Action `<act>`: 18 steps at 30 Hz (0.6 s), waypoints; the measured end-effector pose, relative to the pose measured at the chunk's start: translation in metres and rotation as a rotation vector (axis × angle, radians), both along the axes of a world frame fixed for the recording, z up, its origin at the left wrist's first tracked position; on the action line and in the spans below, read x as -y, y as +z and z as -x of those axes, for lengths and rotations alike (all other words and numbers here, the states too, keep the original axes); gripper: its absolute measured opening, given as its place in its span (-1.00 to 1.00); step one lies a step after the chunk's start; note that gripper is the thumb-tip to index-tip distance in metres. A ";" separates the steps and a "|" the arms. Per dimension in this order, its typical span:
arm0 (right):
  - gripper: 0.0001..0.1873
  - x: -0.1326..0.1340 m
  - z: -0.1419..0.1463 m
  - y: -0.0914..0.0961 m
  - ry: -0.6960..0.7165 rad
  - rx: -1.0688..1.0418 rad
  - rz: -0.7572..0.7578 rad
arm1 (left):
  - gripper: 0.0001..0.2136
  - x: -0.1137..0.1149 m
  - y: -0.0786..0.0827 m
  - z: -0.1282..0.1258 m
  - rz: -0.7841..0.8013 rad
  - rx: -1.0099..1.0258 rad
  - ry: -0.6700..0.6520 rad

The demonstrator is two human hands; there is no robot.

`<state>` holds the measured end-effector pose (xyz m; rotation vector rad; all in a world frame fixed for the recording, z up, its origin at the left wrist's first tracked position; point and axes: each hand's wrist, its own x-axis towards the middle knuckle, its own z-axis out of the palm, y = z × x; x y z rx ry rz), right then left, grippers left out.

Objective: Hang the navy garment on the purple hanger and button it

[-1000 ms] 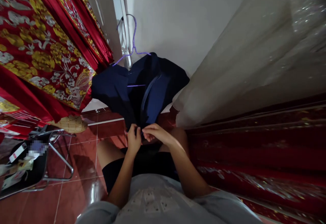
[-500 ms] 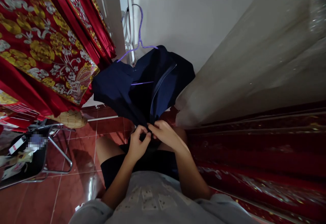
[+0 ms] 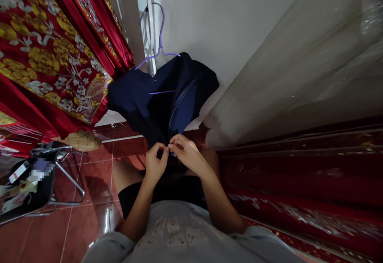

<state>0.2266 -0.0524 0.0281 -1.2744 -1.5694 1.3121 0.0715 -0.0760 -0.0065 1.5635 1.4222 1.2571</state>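
A dark navy shirt (image 3: 131,95) hangs on a purple hanger (image 3: 162,39), its front gaping at the top so that the hanger's lower bar shows inside. Lower down, the two front edges come together at my hands. My left hand (image 3: 156,161) pinches one edge of the shirt between thumb and fingertips. Close beside it, my right hand (image 3: 187,151) pinches the facing edge, fingertips almost touching those of the left. Any button or zip between the fingers is too small and dark to make out. The shirt's lower part is hidden behind my hands.
Red cloth with gold and silver embroidery (image 3: 60,51) hangs at the left. Below it stands a black chair (image 3: 44,191) with small items on it. A pale sheer cover (image 3: 269,83) and dark red fabric (image 3: 299,175) fill the right. Red tiles (image 3: 86,223) form the floor.
Both hands have moved slightly up and to the left, still pinching the shirt front. The shirt has swung a little to the left along with them.
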 end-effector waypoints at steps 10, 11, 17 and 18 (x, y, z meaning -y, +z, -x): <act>-0.75 0.002 0.003 -0.002 0.068 0.018 0.047 | -0.88 0.001 -0.003 0.002 -0.030 -0.074 0.004; -0.76 0.000 0.005 -0.003 0.064 -0.055 0.107 | -0.89 0.001 -0.004 0.002 -0.043 -0.078 0.012; -0.72 -0.053 0.017 0.023 -0.092 -0.441 0.140 | -0.91 -0.012 -0.011 0.001 -0.127 -0.125 0.011; -0.72 -0.071 0.018 0.035 -0.122 -0.494 0.095 | -0.91 -0.016 -0.014 0.001 -0.130 -0.145 0.007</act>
